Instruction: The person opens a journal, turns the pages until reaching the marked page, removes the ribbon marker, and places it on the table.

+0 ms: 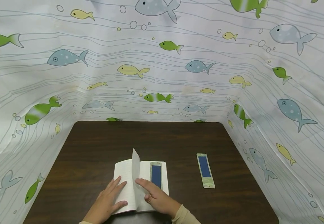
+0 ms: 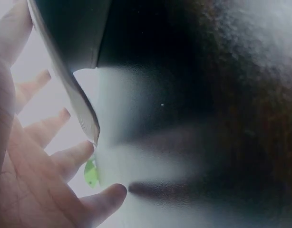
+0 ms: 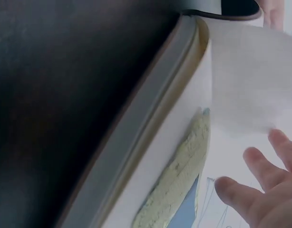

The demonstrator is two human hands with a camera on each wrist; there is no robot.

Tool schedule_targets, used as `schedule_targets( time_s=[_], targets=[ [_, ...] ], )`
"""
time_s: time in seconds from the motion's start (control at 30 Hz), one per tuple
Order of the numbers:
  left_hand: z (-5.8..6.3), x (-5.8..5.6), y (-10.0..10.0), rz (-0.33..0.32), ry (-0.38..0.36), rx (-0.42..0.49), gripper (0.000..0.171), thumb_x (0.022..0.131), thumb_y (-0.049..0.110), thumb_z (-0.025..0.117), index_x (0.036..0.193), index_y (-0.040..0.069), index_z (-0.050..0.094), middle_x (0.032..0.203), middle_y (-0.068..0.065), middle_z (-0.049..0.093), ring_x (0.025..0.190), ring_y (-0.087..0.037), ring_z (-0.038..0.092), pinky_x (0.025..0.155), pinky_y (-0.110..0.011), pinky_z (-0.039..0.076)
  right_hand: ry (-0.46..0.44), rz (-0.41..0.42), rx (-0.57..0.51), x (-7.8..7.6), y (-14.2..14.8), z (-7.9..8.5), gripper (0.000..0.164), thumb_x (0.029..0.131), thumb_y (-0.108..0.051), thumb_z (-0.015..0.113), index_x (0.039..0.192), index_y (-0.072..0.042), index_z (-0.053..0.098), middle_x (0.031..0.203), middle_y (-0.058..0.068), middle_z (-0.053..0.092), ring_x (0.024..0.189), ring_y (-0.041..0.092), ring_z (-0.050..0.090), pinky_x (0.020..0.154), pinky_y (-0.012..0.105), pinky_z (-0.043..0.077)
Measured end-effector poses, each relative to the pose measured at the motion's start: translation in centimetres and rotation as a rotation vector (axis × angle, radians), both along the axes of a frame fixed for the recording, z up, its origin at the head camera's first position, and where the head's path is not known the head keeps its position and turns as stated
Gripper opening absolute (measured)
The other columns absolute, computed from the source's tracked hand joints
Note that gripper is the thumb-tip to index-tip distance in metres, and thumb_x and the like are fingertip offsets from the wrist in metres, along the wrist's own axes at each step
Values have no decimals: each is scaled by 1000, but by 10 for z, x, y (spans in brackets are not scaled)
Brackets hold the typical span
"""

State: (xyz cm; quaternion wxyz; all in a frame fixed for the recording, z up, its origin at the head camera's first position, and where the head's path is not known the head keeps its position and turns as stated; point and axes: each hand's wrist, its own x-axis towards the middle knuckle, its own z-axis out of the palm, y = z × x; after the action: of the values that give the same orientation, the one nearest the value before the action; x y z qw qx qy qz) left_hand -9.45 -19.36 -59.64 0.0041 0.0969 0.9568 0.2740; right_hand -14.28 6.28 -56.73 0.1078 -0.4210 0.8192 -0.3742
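An open notebook (image 1: 122, 180) lies near the front of the dark table. One of its pages (image 1: 135, 165) stands upright from the middle. My left hand (image 1: 107, 199) rests on the left page with its fingers spread. My right hand (image 1: 157, 196) reaches across the right page, and its extended fingertips touch the raised page (image 3: 250, 80). A card strip with a dark blue panel (image 1: 156, 174) lies on the right page, partly covered by the right hand. A matching strip (image 1: 205, 169) is on the table farther right, apart from both hands.
A dark wood-grain table (image 1: 94, 146) holds the notebook and the loose strip. White sheeting printed with fish (image 1: 156, 109) walls the table at the back and both sides.
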Motion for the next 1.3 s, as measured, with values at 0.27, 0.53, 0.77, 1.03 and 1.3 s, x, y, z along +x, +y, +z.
schedule_targets(
  time_s=[0.27,0.53,0.77,1.03,1.3],
  targets=[
    [-2,2,-4,-13,157,16,71,71,14,82,136,7,54,153,-13,37,138,-39,34,94,-66,39,229,37,195,3,-14,-6,52,98,-45,47,148,-30,39,159,2,25,144,24,29,102,52,42],
    [-8,-1,-9,-47,380,58,56,79,31,76,130,17,61,143,-7,51,131,-36,44,116,-32,26,463,35,353,12,-21,-13,48,100,-53,37,141,-32,49,157,5,30,140,30,36,97,53,46],
    [-2,2,-12,154,296,199,37,100,18,53,136,8,52,137,-11,53,120,-27,53,100,-12,35,491,16,363,12,-23,-16,45,101,-51,38,141,-36,47,157,2,30,141,30,35,98,57,44],
    [0,-1,-14,177,253,280,44,100,22,52,142,12,44,150,-10,37,133,-33,38,104,-44,37,461,11,383,14,-23,-7,42,101,-47,41,141,-37,48,156,1,33,139,31,37,98,58,44],
    [-11,-2,-8,2,344,84,52,86,32,72,133,15,57,148,-16,42,132,-41,34,92,-67,36,495,19,395,15,-23,-6,43,102,-46,39,144,-36,44,157,2,30,138,31,39,99,54,44]
  ],
)
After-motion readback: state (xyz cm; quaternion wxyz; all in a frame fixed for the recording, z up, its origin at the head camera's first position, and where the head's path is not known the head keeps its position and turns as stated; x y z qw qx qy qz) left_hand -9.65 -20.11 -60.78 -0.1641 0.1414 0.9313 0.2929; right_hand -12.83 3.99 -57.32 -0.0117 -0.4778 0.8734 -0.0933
